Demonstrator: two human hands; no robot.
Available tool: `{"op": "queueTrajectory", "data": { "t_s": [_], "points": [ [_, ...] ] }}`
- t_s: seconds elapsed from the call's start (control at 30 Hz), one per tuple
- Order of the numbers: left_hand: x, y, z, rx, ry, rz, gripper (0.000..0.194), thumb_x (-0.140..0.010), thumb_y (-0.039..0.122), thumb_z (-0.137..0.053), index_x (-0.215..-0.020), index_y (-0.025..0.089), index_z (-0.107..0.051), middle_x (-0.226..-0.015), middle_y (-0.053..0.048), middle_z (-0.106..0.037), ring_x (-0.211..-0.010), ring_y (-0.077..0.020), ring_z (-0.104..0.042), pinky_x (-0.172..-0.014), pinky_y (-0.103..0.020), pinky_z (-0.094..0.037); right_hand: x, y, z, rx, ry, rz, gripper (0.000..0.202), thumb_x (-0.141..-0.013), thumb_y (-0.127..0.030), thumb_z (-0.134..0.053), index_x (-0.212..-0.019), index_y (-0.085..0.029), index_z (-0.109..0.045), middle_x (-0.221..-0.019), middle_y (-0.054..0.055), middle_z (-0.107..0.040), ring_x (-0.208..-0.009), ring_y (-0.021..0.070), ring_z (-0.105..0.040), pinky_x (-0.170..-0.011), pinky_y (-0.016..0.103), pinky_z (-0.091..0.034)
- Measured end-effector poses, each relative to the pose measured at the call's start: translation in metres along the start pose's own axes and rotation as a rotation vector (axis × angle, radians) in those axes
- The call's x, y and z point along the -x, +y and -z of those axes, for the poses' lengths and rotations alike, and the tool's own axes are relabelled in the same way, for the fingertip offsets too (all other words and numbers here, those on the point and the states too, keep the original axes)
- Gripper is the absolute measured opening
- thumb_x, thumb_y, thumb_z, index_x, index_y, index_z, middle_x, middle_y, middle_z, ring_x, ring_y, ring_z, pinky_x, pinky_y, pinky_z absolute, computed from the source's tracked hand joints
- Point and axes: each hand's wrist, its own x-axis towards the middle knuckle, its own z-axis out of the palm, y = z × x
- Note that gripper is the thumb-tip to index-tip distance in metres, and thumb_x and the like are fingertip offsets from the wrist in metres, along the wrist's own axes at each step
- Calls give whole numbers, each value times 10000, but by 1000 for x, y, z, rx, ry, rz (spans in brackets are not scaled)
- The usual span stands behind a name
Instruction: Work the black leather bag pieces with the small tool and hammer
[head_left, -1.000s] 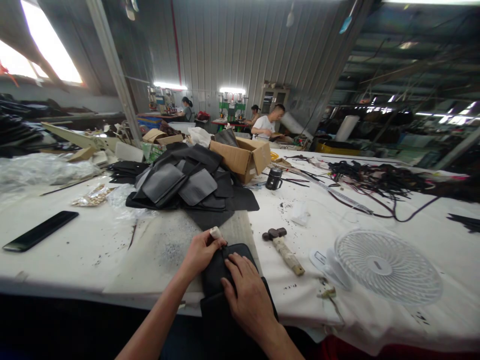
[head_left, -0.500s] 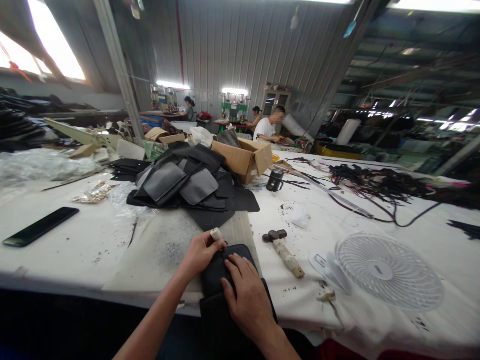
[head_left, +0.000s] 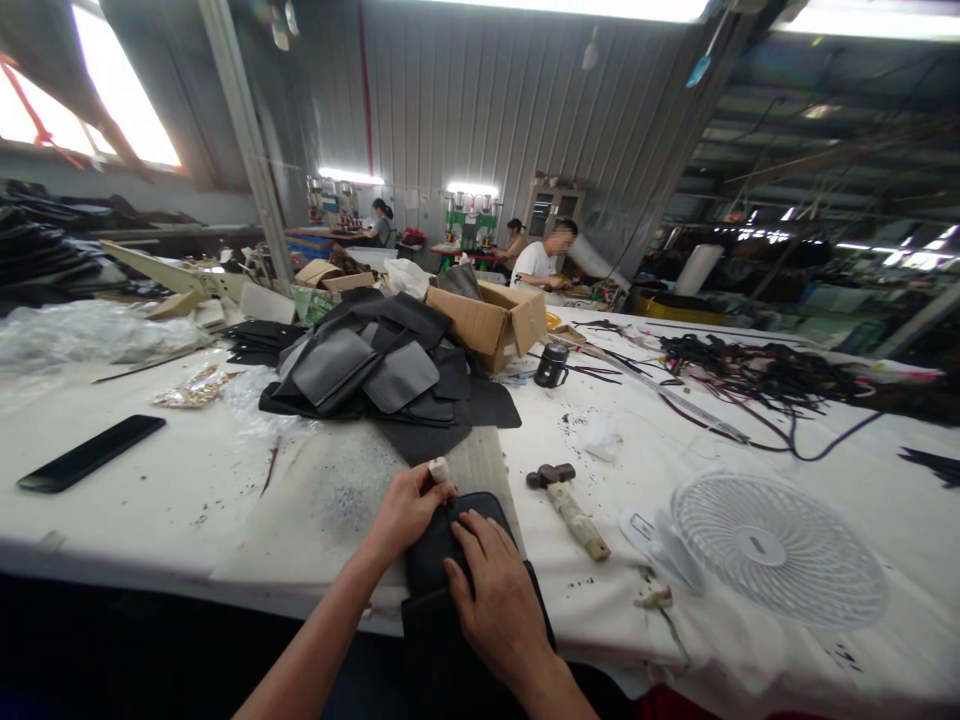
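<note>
A black leather-like case or pouch (head_left: 426,562) with rounded corners lies at the table's front edge, its lower part reaching toward my lap. My left hand (head_left: 405,512) is closed in a pinch at the case's upper left edge. A white wrapping (head_left: 439,468) shows at one of its fingertips. What the pinch holds is too small and too covered to make out. Flat on the case rests my right hand (head_left: 499,590), fingers stretched out and pressing its top. Right of the case, a hammer (head_left: 574,515) with a wrapped handle lies on the white-covered table.
Black leather pieces (head_left: 397,375) are heaped ahead, beside an open cardboard box (head_left: 487,320). A phone (head_left: 94,452) lies left, near a bag of small parts (head_left: 195,388). On the right are a white fan (head_left: 772,550), a dark mug (head_left: 552,366) and tangled straps (head_left: 757,370). Co-workers sit farther back.
The view has shifted slightly, so the scene sits a little lower and to the right. Both hands keep nearly the same place on the case.
</note>
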Motion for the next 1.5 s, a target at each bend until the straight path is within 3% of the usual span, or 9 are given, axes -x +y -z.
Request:
{"op": "queueTrajectory", "data": {
  "t_s": [0.23, 0.4, 0.5, 0.6, 0.8, 0.97, 1.1, 1.37, 1.5],
  "points": [
    [14, 3, -9, -89, 87, -67, 137, -951, 299, -680, -854, 212, -720, -828, -14, -754, -808, -212, -677, -757, -297, -467, 3, -3, -3, -51, 8, -40, 448, -1070, -250, -601, -1513, -192, -637, -1563, 157, -636, -1466, 349, -592, -1263, 611, -500],
    [24, 5, -12, -142, 102, -128, 154, -964, 275, -672, -824, 214, -658, -819, -15, -711, -793, -201, -632, -752, -292, -429, -8, 26, 32, -253, -17, -118, 384, -1104, -405, -620, -1460, -268, -657, -1532, 98, -647, -1414, 283, -631, -1194, 459, -562],
    [27, 4, -14, -177, 113, -154, 138, -956, 257, -681, -830, 213, -648, -865, -33, -723, -825, -213, -638, -765, -299, -413, -14, 69, 63, 107, 107, -301, 418, -1088, -433, -621, -1416, -179, -676, -1417, 174, -670, -1322, 368, -647, -1142, 551, -548],
    [28, 2, -17, -176, 130, -170, 73, -958, 243, -677, -891, 213, -681, -918, -51, -746, -852, -226, -659, -787, -306, -426, -14, 106, 79, 497, -109, -481, 384, -1050, -420, -648, -1247, -102, -732, -1208, 224, -694, -1125, 421, -692, -951, 559, -575],
    [31, -1, -18, -194, 135, -194, 118, -979, 233, -663, -862, 218, -673, -902, -48, -739, -850, -230, -660, -778, -312, -426, -19, 124, 75, 400, -187, -622, 302, -1085, -348, -501, -1123, -134, -710, -1127, 203, -731, -1012, 345, -731, -828, 423, -542],
    [33, 0, -18, -235, 129, -188, 110, -971, 203, -660, -880, 227, -718, -957, -56, -769, -881, -236, -684, -793, -319, -428, -40, 105, 99, 30, -137, -612, 545, -1149, -546, -337, -941, -191, -695, -787, 72, -711, -682, 223, -681, -593, 304, -510],
    [31, 3, -19, -243, 138, -157, 99, -963, 220, -687, -891, 238, -752, -946, -60, -782, -873, -251, -700, -790, -324, -440, -61, 45, 139, -452, 44, -478, 561, -1053, -685, -605, -1265, -175, -706, -769, 12, -697, -567, 178, -606, -516, 276, -499],
    [30, 1, -19, -229, 136, -157, 97, -966, 203, -679, -906, 232, -750, -923, -55, -780, -860, -244, -704, -781, -309, -453, -79, -24, 128, -350, -170, -150, 584, -1094, -445, -567, -1612, -177, -578, -1158, 114, -833, -896, 256, -799, -850, 341, -626],
    [31, -1, -19, -261, 137, -175, 98, -967, 207, -675, -932, 242, -759, -940, -52, -783, -864, -243, -701, -787, -315, -435, -94, -22, 139, -348, -208, -232, 606, -1087, -468, -589, -1610, -162, -588, -878, 46, -803, -689, 198, -730, -635, 272, -579]
  ]
}}
